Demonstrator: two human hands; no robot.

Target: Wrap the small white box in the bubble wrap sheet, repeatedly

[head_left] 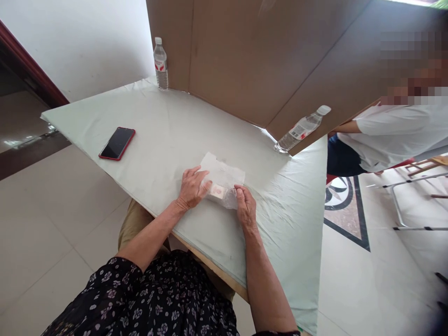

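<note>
Translucent wrapper at frame centre on pale green tablecloth, left hand laid flat and released on it, right hand pinching its edge, red phone at left.

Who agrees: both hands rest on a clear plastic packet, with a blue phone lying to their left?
Not quite: the head view shows the phone is red, not blue. Left hand and right hand do rest on the clear plastic packet, phone to their left.

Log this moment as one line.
left hand: flat on clear plastic bag | right hand: fingertips at bag's edge | bag: lying on cloth-covered table | red phone: untouched
</note>
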